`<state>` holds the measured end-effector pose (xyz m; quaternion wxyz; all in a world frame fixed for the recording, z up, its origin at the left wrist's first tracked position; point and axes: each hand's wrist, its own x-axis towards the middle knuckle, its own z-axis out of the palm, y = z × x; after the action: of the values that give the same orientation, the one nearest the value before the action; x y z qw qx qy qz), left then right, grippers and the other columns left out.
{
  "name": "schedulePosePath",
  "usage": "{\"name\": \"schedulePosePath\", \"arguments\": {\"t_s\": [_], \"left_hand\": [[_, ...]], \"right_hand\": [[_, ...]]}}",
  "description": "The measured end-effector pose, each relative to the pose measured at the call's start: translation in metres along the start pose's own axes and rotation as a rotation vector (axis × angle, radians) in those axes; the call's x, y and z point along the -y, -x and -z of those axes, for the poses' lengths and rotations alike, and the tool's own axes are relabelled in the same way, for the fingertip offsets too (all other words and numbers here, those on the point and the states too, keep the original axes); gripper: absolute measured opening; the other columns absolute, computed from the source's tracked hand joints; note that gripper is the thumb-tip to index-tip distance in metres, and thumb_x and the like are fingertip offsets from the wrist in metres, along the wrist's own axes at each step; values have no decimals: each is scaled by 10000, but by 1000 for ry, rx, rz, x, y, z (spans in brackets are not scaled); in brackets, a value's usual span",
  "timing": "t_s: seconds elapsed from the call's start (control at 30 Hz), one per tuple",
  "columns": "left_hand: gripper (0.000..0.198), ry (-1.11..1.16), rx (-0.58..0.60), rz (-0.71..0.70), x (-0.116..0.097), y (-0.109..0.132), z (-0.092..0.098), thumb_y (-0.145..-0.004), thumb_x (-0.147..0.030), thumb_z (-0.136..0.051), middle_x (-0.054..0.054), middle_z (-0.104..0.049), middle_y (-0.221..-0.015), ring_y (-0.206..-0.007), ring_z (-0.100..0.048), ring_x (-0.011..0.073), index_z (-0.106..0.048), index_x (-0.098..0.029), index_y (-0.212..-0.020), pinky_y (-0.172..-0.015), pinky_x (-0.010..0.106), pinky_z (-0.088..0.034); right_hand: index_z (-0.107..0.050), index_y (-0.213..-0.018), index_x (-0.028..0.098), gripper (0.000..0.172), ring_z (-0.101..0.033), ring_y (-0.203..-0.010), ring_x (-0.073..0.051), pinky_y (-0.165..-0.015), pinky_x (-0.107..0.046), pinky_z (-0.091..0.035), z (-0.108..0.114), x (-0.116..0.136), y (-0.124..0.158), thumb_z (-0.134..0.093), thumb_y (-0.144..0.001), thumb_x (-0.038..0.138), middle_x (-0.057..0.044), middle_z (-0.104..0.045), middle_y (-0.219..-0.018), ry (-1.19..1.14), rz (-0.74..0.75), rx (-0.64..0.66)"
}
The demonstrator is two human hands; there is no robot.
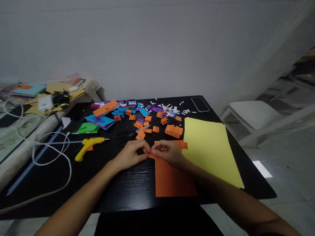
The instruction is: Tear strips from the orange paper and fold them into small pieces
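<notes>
My left hand (133,153) and my right hand (168,153) meet over the middle of a black table (122,186). Both pinch a small piece of orange paper (152,153) between the fingertips. Just below them lies a larger orange sheet (172,180), flat on the table. Several small folded orange pieces (174,130) lie scattered and stacked just beyond my hands. Black scissors (126,135) rest beside my left hand.
A yellow sheet (211,149) lies to the right. A yellow glue gun (88,146) with a white cable (52,154) lies at left. Blue, purple, green and orange paper pieces (104,120) fill the far side, near a phone (199,104).
</notes>
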<state>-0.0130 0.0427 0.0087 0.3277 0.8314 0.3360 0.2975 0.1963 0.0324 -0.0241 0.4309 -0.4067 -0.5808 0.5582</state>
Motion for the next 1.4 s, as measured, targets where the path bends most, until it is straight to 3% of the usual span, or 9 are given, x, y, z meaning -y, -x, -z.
{"name": "schedulePosePath", "arguments": {"t_s": [0.17,0.67,0.83,1.13,1.4], "left_hand": [[69,-32,-16,-34,0,0,1,-848,-105,-677,20,-697,-838,-773,-656,133,-668,-170,-870,-737,232,-514],[138,-113,91,-60,-3,1,8,-849,-66,-628,24,-697,-889,-806,-648,136,-671,-175,-921,-762,236,-488],[166,-51,84,-39,-5,-1,12,-854,-53,-568,20,-685,-845,-773,-636,133,-673,-169,-911,-743,241,-489],[171,-40,172,-135,-10,0,10,-858,-78,-573,42,-705,-864,-780,-640,140,-695,-167,-937,-749,246,-504],[154,-54,118,-81,-9,1,10,-817,-77,-603,28,-717,-809,-720,-662,127,-708,-162,-889,-705,225,-505]], "right_hand": [[-746,-878,190,214,-665,-694,-154,-674,-294,-538,-1,1,1,-775,-770,372,-34,-745,-813,52,44,3],[-770,-856,174,182,-631,-591,-144,-553,-258,-480,5,2,0,-743,-788,341,-20,-717,-713,107,4,50],[-776,-842,169,147,-656,-649,-154,-609,-273,-503,4,2,0,-729,-769,287,-39,-747,-769,136,8,26],[-774,-807,172,156,-687,-717,-166,-688,-287,-538,7,-3,-5,-778,-694,279,-30,-753,-779,6,-105,87],[-741,-829,160,305,-693,-716,-150,-703,-289,-557,7,-9,-5,-878,-661,374,-36,-746,-793,-148,-136,214]]}}
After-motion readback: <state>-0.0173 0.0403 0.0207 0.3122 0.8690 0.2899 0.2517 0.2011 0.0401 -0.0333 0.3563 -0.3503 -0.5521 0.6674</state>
